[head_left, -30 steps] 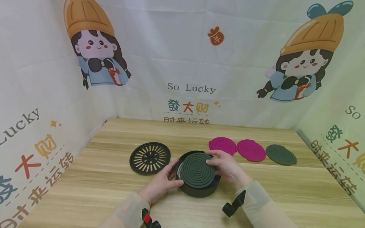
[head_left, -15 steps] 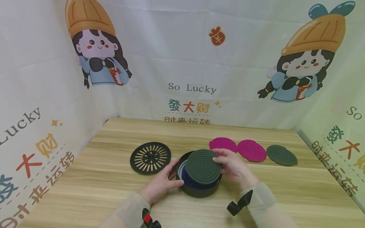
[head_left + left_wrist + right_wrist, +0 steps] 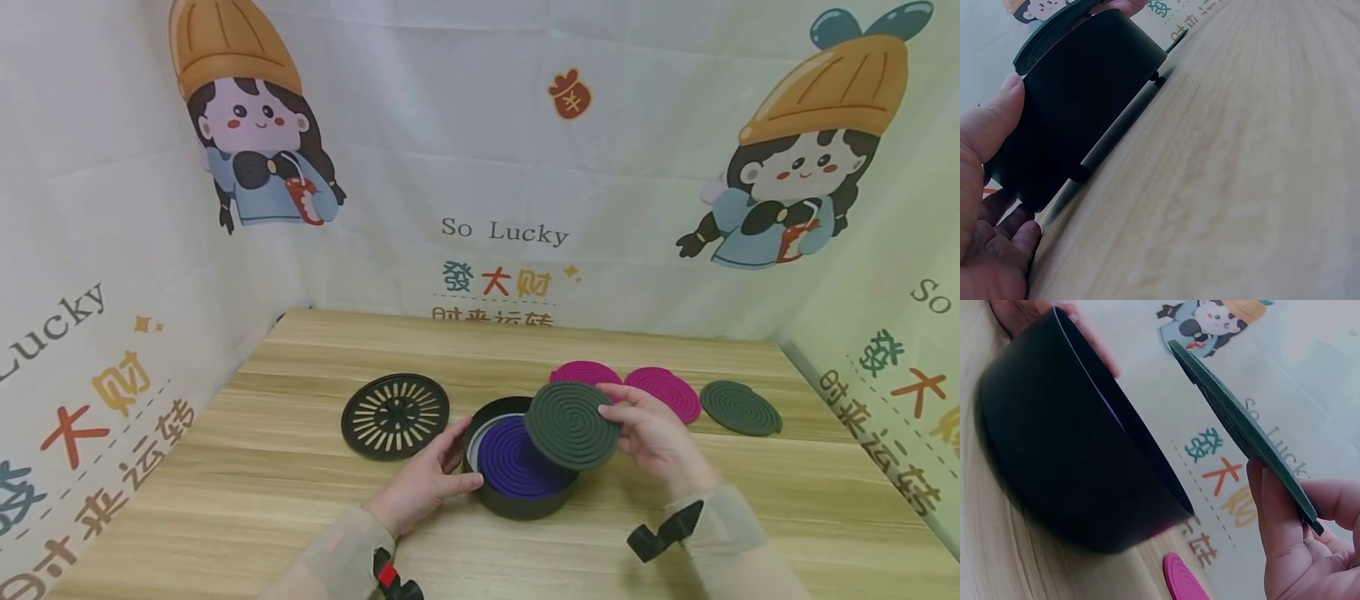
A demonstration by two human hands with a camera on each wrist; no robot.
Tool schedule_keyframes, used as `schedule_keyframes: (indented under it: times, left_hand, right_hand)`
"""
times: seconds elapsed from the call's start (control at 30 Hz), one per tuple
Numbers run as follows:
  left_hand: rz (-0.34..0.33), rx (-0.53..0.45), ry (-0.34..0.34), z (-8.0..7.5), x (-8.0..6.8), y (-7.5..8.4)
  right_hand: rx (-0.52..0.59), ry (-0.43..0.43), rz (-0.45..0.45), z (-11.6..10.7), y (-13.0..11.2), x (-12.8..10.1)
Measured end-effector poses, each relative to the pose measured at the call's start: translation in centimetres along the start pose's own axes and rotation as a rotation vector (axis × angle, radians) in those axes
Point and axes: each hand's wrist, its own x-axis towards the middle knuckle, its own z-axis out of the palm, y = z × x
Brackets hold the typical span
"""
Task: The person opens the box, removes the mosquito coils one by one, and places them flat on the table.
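My right hand (image 3: 660,437) pinches a dark green mosquito coil (image 3: 573,425) by its right edge, thumb on one face and fingers behind. The coil hangs tilted above the right side of a round black mosquito coil box (image 3: 525,504). In the right wrist view the green coil (image 3: 1247,431) is edge-on, apart from the box (image 3: 1072,437). Inside the box lies a purple-blue coil (image 3: 510,458), partly covered by the green one. My left hand (image 3: 423,483) holds the box's left side; in the left wrist view the thumb (image 3: 997,119) touches its wall near the rim.
A black slotted lid (image 3: 395,417) lies left of the box on the wooden table (image 3: 247,500). Behind and right are two magenta coils (image 3: 581,373) and another green coil (image 3: 741,408). Printed cloth (image 3: 495,183) encloses the back and sides.
My right hand has lifted the green coil out of the box and carried it to the right, uncovering the purple-blue coil. The left hand and box have stayed in place.
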Motion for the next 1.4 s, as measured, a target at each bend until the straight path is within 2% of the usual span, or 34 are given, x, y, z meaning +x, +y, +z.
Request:
schedule_keyframes:
  times: [0.9,1.17,1.4]
  left_hand:
    - [-0.006,-0.006,-0.004,0.0,-0.2,0.2]
    - [-0.006,-0.014,-0.011,0.0,-0.2,0.2]
    - [-0.013,-0.017,-0.009,0.0,-0.2,0.4]
  right_hand:
    - [0.097,0.129,-0.059,-6.7,0.2,-3.1]
    - [-0.005,0.231,0.021,-7.6,0.9,-3.4]
    - [-0.076,0.231,0.073,-7.6,1.7,-3.1]
